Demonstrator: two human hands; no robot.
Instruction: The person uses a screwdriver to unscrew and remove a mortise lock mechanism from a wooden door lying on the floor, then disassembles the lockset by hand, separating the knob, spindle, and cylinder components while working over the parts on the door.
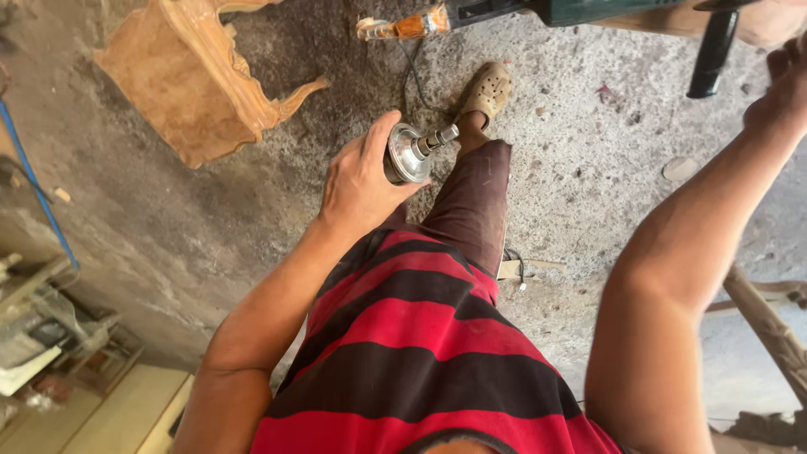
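- Head view: left hand (360,181) wraps a silver router motor (409,154), fingers curled over its body; collet end points right, past the thumb.
- Right hand (786,88) at frame edge, near a power tool's black handle (713,52); grip state cannot be told.
- Carved wooden piece (197,76) lies well apart, upper left; bare concrete floor (588,168) between.

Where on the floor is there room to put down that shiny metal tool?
Bare concrete floor lies right of the foot, below the green power tool. More lies under the carved wood piece. The bottom-left clutter is crowded. The left hand holds the metal tool.
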